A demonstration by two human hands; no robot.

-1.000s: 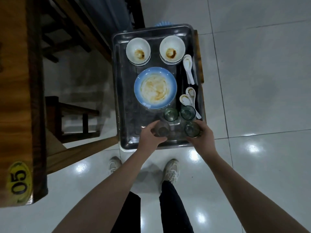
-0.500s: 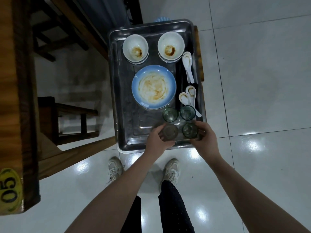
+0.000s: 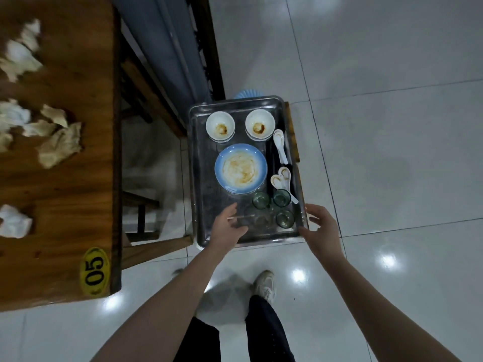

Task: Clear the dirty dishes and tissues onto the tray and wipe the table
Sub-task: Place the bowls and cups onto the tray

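A metal tray (image 3: 201, 178) holds two stained white bowls (image 3: 220, 125), a dirty blue plate (image 3: 241, 168), three white spoons (image 3: 279, 145) and several small glasses (image 3: 285, 218). My left hand (image 3: 226, 228) hovers over the tray's near left part, fingers relaxed, holding nothing. My right hand (image 3: 320, 231) hangs just off the tray's near right corner, also empty, fingers loosely spread. Crumpled tissues (image 3: 58, 145) lie scattered on the wooden table (image 3: 78, 205) at the left.
The table carries a yellow "05" sticker (image 3: 95, 270) at its near corner. Wooden chairs (image 3: 146, 226) stand between table and tray. A blue ribbed object (image 3: 248, 94) peeks out behind the tray. Glossy tiled floor (image 3: 392, 152) spreads to the right.
Both hands have let go of the glasses and drawn back from them. The camera has swung left, bringing the tabletop and its tissues into view.
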